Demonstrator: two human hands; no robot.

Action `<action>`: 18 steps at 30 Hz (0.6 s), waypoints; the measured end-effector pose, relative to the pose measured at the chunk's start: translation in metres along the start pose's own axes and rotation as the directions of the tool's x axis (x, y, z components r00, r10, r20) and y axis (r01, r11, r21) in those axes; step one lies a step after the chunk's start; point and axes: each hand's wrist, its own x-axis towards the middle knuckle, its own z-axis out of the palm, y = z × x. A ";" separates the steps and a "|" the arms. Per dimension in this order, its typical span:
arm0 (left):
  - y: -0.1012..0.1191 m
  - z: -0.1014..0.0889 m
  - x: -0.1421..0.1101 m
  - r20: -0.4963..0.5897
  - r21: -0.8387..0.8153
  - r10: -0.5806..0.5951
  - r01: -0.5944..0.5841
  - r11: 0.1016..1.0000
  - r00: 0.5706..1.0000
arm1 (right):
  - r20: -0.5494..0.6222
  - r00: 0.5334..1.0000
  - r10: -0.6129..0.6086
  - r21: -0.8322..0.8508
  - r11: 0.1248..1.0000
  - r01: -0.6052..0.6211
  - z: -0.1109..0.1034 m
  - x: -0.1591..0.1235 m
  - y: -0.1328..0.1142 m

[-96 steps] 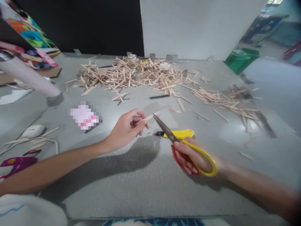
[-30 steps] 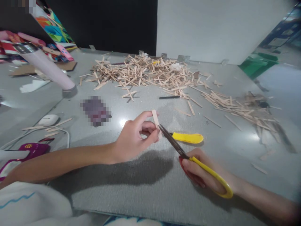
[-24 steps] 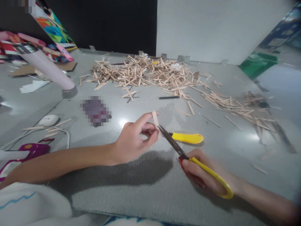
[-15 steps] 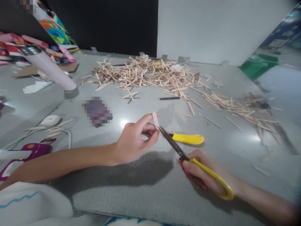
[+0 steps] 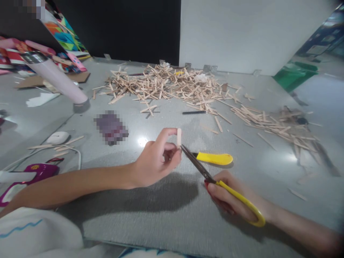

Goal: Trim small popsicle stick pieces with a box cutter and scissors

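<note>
The right hand (image 5: 225, 191), curled around yellow-and-red-handled metal scissors (image 5: 200, 167), aims their tips at a flat, pale wooden stick (image 5: 179, 137) the left hand (image 5: 153, 163) pinches upright above the grey counter (image 5: 150, 231), seemingly for steadiness; behind the blades lies a yellow plastic cutter (image 5: 214, 157).

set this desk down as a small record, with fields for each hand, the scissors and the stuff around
left hand: holds a flat pale wooden stick upright
right hand: holds metal scissors with yellow and red handles
scissor tips: at the stick's lower end; contact unclear
beyond the blades: yellow-handled cutter
far side: heap of thin pale wooden sticks
left side: white rounded computer mouse
surface: grey table
</note>
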 end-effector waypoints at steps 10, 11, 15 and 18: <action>0.000 0.000 -0.001 0.003 -0.008 -0.015 0.015 1.000 1.000 | -0.016 1.000 -0.014 0.021 1.000 0.014 0.003 -0.003 0.000; 0.000 0.000 -0.001 -0.001 -0.009 -0.014 0.014 1.000 1.000 | -0.020 1.000 -0.009 0.029 1.000 0.009 0.002 -0.003 0.000; -0.001 0.000 0.000 -0.007 -0.004 -0.014 0.014 1.000 1.000 | 0.012 1.000 -0.011 0.037 0.999 0.011 0.001 -0.001 0.000; 0.000 0.000 0.000 -0.001 -0.004 -0.006 0.006 1.000 1.000 | 0.019 1.000 -0.018 0.027 0.999 0.018 0.000 0.000 0.001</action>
